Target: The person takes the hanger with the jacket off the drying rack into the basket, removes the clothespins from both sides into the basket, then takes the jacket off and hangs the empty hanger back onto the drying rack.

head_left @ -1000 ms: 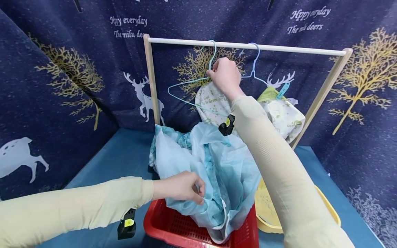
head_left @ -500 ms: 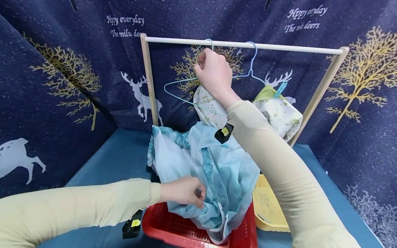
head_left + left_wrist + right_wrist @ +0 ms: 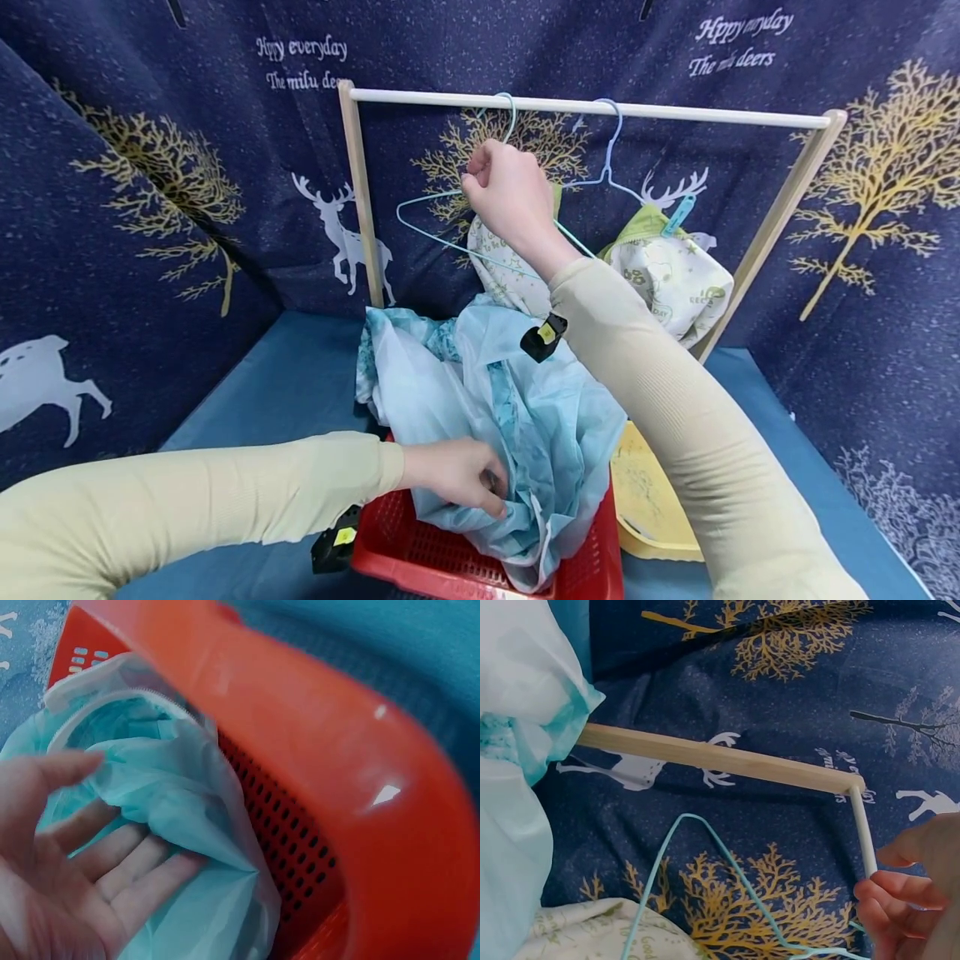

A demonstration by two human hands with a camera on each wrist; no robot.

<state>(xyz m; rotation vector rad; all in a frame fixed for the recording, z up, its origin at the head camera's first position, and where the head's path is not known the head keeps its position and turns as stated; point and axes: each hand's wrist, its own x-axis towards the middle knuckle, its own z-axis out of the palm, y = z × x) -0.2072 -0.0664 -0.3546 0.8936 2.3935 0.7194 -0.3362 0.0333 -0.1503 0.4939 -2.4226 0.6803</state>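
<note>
A heap of sheer light-blue fabric [image 3: 450, 392] with a white zip edge lies in a red plastic basket [image 3: 397, 575]. My left hand [image 3: 457, 475] rests at its front, fingers lightly bent. In the left wrist view, the fingertips reach under a fold of the fabric [image 3: 187, 795] and the thumb stands apart. An aqua clothes hanger [image 3: 435, 242] hangs by its hook from the white rail [image 3: 675, 112]. My right hand [image 3: 513, 196] is in front of the hanger's neck, thumb and fingers apart. In the right wrist view, the hand [image 3: 911, 892] overlaps the rail's line.
A blue hanger [image 3: 609, 158] hangs to the right, with green-printed white cloth [image 3: 675, 275] below and an aqua clothespin [image 3: 678, 215]. Wooden posts [image 3: 362, 192] support the rail. A yellow tray [image 3: 652, 500] sits beside the basket on the blue table [image 3: 247, 392].
My right hand has come away from the hanger's neck, moving a little left, its pinch loosened. My left hand has shifted slightly right over the fabric. The hanger stays on the rail.
</note>
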